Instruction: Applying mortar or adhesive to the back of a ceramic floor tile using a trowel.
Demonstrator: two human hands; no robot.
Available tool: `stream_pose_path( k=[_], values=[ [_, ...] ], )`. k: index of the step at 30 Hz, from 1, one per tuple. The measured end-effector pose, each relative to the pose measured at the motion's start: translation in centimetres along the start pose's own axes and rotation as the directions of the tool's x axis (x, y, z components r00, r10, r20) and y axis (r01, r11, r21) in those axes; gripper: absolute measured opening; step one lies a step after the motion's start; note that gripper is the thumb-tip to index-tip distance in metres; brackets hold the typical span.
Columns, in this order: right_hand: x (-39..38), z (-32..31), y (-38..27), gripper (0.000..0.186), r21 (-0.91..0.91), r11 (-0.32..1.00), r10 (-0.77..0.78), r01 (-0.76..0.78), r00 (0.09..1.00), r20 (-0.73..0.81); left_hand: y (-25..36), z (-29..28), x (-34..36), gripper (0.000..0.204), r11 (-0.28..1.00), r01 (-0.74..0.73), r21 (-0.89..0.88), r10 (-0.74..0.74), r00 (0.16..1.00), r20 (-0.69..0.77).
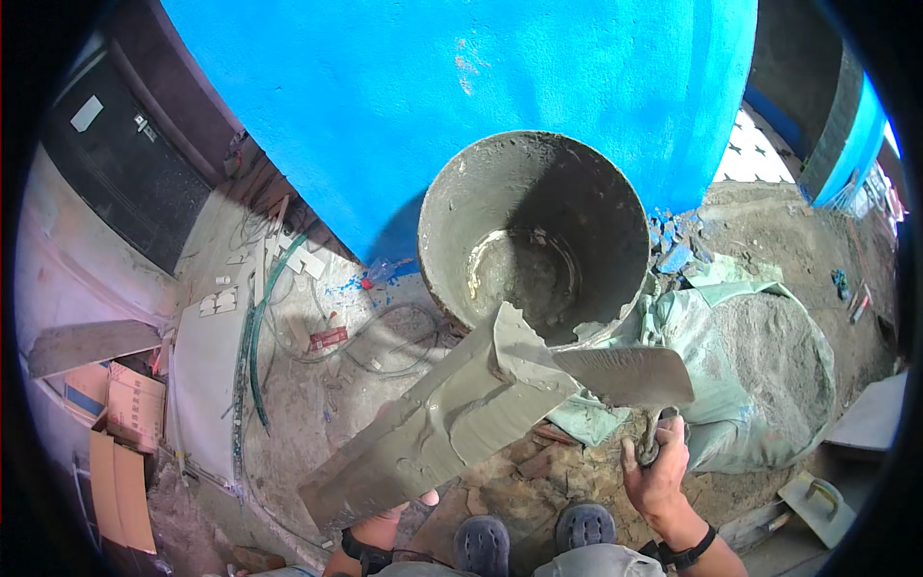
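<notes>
My left hand [381, 529] supports a long flat rectangular piece [346, 486] from below, near its lower end. Most of the hand is hidden beneath it, with only some fingertips and the wrist showing. Thick wet grey mortar [481, 404] coats its upper face, heaped toward the far end. In my right hand [659, 471] is the handle of a trowel [635, 375], fingers wrapped round it. The trowel's blade points left, its tip at the mortar's right edge. Just beyond both stands a large round bucket [452, 221], its inner wall smeared grey, with some mortar at the bottom.
A bright blue wall [385, 115] rises behind the bucket. An open pale green sack of grey powder [769, 375] sits at the right, near a float with a handle [817, 510]. Green hose [255, 356], a white panel [207, 385] and cardboard boxes [135, 404] lie at the left.
</notes>
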State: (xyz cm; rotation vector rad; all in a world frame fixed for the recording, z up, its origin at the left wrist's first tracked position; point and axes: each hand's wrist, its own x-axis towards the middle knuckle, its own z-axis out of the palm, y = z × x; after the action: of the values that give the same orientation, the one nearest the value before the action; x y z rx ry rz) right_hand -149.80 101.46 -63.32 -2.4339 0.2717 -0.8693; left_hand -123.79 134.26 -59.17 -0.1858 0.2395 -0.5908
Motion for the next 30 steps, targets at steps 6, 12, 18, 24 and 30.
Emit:
stream_pose_path(
  k=[6, 12, 18, 24, 30],
  values=[
    [0.3, 1.9, 0.4, 0.056, -0.018, 1.0, 0.006, -0.007, 0.999, -0.046, -0.8, 0.0, 0.3, 0.096, 0.996, 0.046, -0.07, -0.047, 0.999, -0.006],
    [1.8, 2.1, -0.4, 0.053, -0.089, 0.996, -0.018, 0.013, 0.998, -0.055, -2.1, 0.2, 0.6, 0.093, 0.986, 0.104, -0.131, -0.106, 0.994, -0.009],
    [3.5, 0.4, -2.0, 0.047, -0.097, 0.994, 0.048, -0.046, 0.999, 0.018, -2.7, 0.4, 0.7, 0.091, 0.971, 0.139, -0.192, -0.144, 0.989, -0.011],
    [6.2, -4.8, -3.8, 0.035, 0.058, 0.821, 0.498, -0.568, 0.762, 0.413, -1.6, 0.3, -3.3, 0.089, 0.963, 0.064, -0.262, -0.073, 0.997, -0.026],
    [0.5, -8.1, -2.2, 0.032, -0.105, 0.837, 0.527, -0.537, 0.739, 0.419, -1.1, 0.8, -6.2, 0.086, 0.94, 0.011, -0.342, 0.005, 0.999, 0.047]
  ],
)
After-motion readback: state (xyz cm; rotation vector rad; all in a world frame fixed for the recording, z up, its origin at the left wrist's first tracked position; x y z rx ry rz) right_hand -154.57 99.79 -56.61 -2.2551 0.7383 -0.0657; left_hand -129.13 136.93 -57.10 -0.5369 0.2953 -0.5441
